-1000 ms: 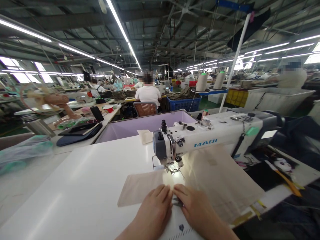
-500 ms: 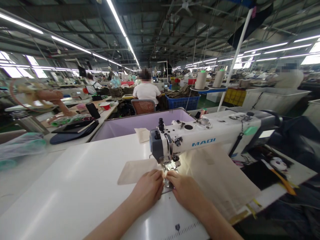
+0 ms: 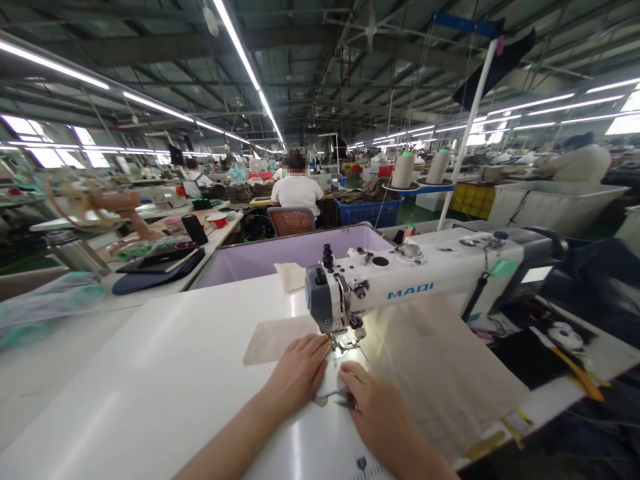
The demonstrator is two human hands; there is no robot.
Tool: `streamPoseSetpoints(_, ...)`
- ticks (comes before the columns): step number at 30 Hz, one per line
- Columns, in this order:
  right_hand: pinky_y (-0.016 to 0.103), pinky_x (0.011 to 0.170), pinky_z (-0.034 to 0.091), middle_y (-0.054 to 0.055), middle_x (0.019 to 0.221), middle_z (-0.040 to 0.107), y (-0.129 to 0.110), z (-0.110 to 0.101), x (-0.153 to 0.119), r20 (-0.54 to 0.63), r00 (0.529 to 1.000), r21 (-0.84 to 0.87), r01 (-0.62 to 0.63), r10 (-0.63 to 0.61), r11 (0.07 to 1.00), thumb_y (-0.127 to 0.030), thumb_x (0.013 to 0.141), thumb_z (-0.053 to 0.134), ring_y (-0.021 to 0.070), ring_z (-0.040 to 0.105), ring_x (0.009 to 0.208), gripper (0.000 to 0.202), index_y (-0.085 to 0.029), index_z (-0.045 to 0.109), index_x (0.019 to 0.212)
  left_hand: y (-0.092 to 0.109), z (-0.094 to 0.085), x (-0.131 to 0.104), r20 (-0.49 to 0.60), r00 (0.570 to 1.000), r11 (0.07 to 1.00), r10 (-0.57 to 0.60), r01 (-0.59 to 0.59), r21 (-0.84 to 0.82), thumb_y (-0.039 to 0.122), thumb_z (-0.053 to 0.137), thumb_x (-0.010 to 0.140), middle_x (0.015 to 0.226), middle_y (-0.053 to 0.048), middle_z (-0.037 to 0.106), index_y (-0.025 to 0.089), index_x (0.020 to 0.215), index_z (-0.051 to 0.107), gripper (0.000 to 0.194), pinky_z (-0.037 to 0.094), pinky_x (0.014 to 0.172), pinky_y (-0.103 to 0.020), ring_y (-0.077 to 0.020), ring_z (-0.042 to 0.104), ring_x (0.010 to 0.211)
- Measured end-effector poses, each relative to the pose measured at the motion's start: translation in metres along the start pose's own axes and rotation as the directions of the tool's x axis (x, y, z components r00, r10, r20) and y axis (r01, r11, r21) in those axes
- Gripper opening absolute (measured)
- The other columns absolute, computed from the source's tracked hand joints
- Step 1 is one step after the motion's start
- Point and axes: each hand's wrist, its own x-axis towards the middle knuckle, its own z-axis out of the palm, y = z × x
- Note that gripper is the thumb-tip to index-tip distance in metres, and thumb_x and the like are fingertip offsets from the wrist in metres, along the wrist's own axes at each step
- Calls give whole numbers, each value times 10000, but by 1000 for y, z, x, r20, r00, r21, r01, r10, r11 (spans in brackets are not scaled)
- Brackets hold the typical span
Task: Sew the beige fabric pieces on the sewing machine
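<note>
Grip: left hand (image 3: 297, 375) on beige fabric (image 3: 267, 341) beside presser foot (image 3: 346, 343), centre, closure unclear; right hand (image 3: 381, 408) curls round dark tool (image 3: 344, 402).

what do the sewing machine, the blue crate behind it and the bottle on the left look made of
Sewing machine: probably painted metal, going by its smooth white sheen; the dark end cover may be plastic.

Blue crate: likely moulded plastic, with evenly coloured, slotted walls.

Bottle: seems brushed or polished steel, silvery with streaked reflections.
</note>
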Motion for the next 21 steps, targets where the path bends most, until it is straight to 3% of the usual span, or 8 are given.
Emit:
streamPoseSetpoints(6, 295, 898, 516, 41, 1314, 636, -1, -2, -2, -19, 1000, 51, -14, 15, 999, -30, 784, 460, 215, 657, 1073, 498, -213, 636, 1212, 11, -6, 0, 76, 993, 996, -86, 83, 42, 148, 498, 979, 1292, -88, 619, 193, 1285, 580, 320, 489, 979, -447, -271, 552, 1164)
streamPoseSetpoints(9, 272, 902, 506, 40, 1288, 647, -1, -6, -5, -20, 999, 118, -28, 30, 993, -37, 763, 460, 202, 654, 1073, 510, -214, 629, 1210, 28, -8, -2, 134, 980, 989, -147, 143, 36, 114, 531, 945, 1137, -90, 646, 169, 1116, 656, 219, 516, 940, -445, -275, 574, 1070)
streamPoseSetpoints(12, 262, 915, 493, 36, 1264, 653, -2, -7, -10, 2, 1000, 160, -14, 14, 987, -55, 754, 454, 198, 655, 1066, 489, -228, 636, 1174, 43, -2, -10, 157, 984, 995, -88, 94, -29, 75, 540, 932, 1054, -78, 653, 167, 967, 682, 173, 523, 948, -404, -253, 587, 1034)
streamPoseSetpoints(16, 282, 914, 494, 46, 1264, 650, -2, -5, -15, 59, 998, 107, -29, 23, 994, -62, 735, 457, 211, 661, 1047, 492, -225, 648, 1158, 48, 7, -18, 92, 995, 1000, 25, -26, 6, 19, 555, 901, 1107, -99, 664, 148, 1068, 676, 243, 526, 973, -399, -257, 597, 1061)
streamPoseSetpoints(21, 280, 908, 487, 42, 1233, 663, 2, -4, -15, 70, 998, 62, 0, -4, 998, -57, 745, 458, 210, 658, 1038, 476, -222, 652, 1147, 46, 6, -19, 50, 997, 999, 54, -54, 1, 37, 578, 903, 1120, -113, 675, 120, 1090, 674, 225, 549, 962, -384, -258, 617, 1040)
